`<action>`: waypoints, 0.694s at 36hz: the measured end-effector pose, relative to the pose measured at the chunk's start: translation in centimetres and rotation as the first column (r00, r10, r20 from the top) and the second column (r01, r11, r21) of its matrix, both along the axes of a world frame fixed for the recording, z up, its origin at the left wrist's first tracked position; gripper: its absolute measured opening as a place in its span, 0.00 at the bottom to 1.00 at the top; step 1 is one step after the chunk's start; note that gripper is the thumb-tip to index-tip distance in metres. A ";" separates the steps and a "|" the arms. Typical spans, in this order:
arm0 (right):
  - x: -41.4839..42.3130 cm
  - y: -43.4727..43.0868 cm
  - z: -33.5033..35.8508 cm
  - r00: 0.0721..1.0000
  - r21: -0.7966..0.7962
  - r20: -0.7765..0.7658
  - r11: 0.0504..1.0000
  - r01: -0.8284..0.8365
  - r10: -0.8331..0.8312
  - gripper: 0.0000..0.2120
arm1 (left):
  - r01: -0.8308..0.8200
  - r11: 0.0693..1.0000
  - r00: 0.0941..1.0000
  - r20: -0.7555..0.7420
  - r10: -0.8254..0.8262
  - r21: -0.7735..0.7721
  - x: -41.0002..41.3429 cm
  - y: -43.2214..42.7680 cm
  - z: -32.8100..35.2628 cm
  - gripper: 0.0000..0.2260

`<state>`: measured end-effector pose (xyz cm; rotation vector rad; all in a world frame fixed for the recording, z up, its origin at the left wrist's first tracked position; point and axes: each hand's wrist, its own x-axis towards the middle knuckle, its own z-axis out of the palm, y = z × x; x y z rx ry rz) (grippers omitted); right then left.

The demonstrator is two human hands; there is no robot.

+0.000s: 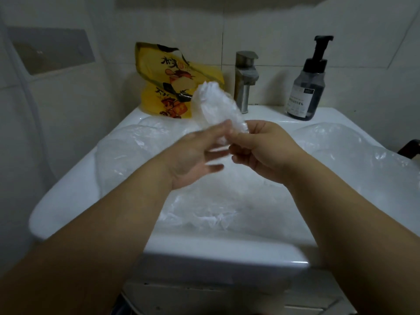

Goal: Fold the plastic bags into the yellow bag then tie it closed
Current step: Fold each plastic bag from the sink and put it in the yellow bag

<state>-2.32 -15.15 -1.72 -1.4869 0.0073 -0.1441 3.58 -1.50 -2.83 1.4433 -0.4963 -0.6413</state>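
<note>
The yellow bag with printed cartoon figures stands upright at the back left of the sink, its mouth open at the top. A rolled clear plastic bag sticks up between my hands above the basin. My right hand grips its lower end with curled fingers. My left hand is blurred, with its fingers stretched out against the same lower end. Several more clear plastic bags lie loose in and around the basin.
The white sink fills the middle of the view. A metal tap stands behind the basin, and a dark pump bottle sits at the back right. Tiled walls close in at the left and back.
</note>
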 end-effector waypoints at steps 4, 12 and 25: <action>-0.1 0.7 -0.3 0.997 -0.096 -0.026 0.993 -0.072 0.070 0.07 | 0.020 0.999 1.000 0.016 -0.020 0.031 -0.9 -1.1 -0.2 0.18; 0.1 1.2 -0.5 0.998 -0.206 -0.055 0.978 -0.031 0.020 0.09 | -0.009 0.998 1.000 0.004 0.009 -0.054 -0.8 -0.8 0.2 0.15; -0.2 0.8 0.0 0.996 -0.289 -0.084 0.956 -0.044 0.021 0.06 | -0.132 0.941 0.976 -0.204 0.069 -0.312 -0.2 0.1 1.3 0.19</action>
